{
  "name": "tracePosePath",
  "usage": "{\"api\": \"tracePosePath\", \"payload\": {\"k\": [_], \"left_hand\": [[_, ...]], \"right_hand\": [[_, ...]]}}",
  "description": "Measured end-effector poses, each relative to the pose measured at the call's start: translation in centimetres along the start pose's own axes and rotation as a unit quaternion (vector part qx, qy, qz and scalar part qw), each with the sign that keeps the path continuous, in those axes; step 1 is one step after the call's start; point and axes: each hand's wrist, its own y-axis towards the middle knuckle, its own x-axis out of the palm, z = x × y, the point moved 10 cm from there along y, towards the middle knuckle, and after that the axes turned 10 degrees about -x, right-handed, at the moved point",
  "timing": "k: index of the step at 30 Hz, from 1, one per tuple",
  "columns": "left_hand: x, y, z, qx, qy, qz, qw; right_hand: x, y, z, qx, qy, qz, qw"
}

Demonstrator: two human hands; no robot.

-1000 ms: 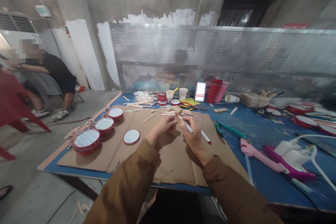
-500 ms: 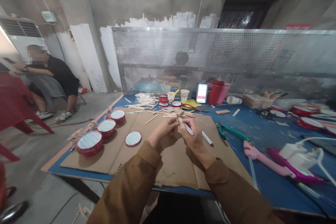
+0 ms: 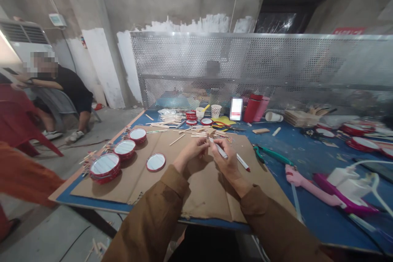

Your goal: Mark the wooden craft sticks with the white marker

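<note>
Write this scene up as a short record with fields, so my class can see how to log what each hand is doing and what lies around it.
Left hand: fingertips pinching a small piece, too small to identify
Right hand: holding a white marker
Surface: cardboard on a blue table
To the right: second marker on the cardboard; green pliers; pink glue gun
To the left: flat red-rimmed disc; three red drums
Towards the back: red bottle; paper cup lying on its side
</note>
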Motion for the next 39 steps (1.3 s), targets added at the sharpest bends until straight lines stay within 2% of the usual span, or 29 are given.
{"api": "tracePosePath", "payload": {"k": [6, 30, 39], "left_hand": [[0.0, -0.1, 0.2, 0.018, 0.006, 0.003, 1.0], [-0.2, 0.1, -0.2, -0.001, 0.012, 0.014, 1.0], [0.0, -0.5, 0.6, 0.008, 0.01, 0.008, 1.0]], "right_hand": [[0.1, 0.2, -0.5, -0.009, -0.003, -0.005, 1.0], [0.3, 0.5, -0.9, -0.021, 0.021, -0.014, 0.999], [0.4, 0.5, -1.1, -0.03, 0.011, -0.02, 0.999]]}}
